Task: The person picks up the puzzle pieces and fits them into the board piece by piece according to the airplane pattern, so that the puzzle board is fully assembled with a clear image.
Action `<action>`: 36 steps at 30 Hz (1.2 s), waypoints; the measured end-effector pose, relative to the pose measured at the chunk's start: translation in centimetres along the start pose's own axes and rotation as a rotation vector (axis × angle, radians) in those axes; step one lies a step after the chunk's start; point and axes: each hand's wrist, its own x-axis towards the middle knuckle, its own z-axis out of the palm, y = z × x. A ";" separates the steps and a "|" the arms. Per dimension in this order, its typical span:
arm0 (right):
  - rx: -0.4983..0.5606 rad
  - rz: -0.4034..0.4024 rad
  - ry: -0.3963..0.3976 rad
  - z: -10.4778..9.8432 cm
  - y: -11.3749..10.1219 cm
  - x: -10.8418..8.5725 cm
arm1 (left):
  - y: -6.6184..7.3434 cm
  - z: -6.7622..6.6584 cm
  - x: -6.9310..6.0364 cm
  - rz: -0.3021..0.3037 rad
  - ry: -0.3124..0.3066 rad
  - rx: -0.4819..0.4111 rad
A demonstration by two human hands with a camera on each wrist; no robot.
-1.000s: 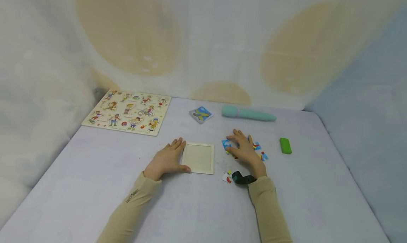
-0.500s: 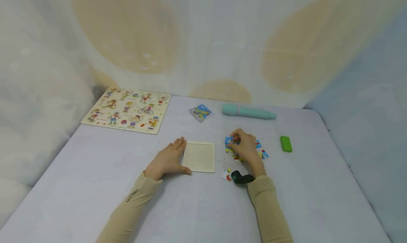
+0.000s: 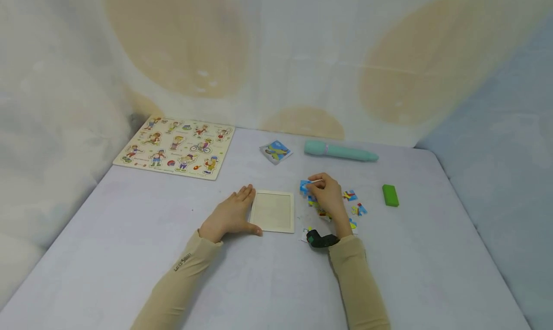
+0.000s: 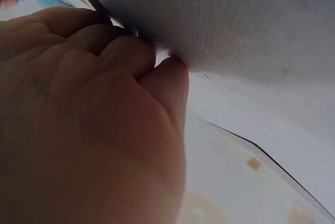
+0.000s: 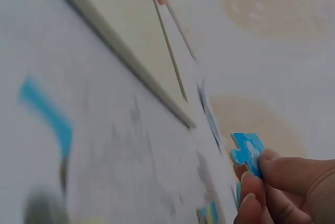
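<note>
Right hand [image 3: 327,195]: spread wide over the loose pieces [image 3: 313,201] a second ago — now closed to a small pinch, thumb on fingertips, with hold of a blue piece [image 5: 244,155].
Blue piece: up off the white table [image 3: 259,282], just beyond the pile on the side of the wooden tray [image 3: 292,212]; gripped near one edge, with a knob and some blue and white showing.
Left hand [image 3: 229,216]: same spot as before, along the left edge of the tray; fingers straight, thumb stretched toward the near corner, gripping nothing.
Wooden tray: flat between both hands, pale floor in full view, seemingly kept steady.
Loose pieces: partly hidden under the right hand, a few scattered just to the right; probably still early in the work — just one picked up.
Black strap [image 3: 321,240]: round the right wrist, now partly over a white piece [image 3: 305,235].
White table: covered in smooth pale cloth, with a picture board [image 3: 180,147] far left, a small picture packet [image 3: 276,152] and a teal tube [image 3: 341,151] at the back, a green block [image 3: 390,195] to the right.
Cloth walls [image 3: 298,56]: pale, hung on three sides, with big tan spots at the back.
</note>
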 end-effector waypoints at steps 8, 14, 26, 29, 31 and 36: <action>0.189 0.128 -0.154 3.7 -3.5 0.0 | 0.0 -0.2 0.0 0.003 -0.001 -0.004; 0.184 0.172 -0.171 6.4 -5.4 -0.4 | -0.2 -0.3 -0.1 0.004 0.005 -0.015; -0.035 0.082 -0.076 9.3 -5.7 -1.0 | -0.1 0.1 -0.3 0.014 0.009 -0.032; -0.102 0.050 -0.046 9.6 -5.8 -1.2 | 0.0 0.0 -0.3 0.021 0.016 -0.030; -0.131 0.031 -0.032 9.7 -5.9 -1.3 | 0.1 0.0 -0.3 0.023 0.014 -0.031; -0.209 0.008 0.002 10.2 -6.2 -1.4 | 0.0 -0.2 -0.2 0.022 0.011 -0.023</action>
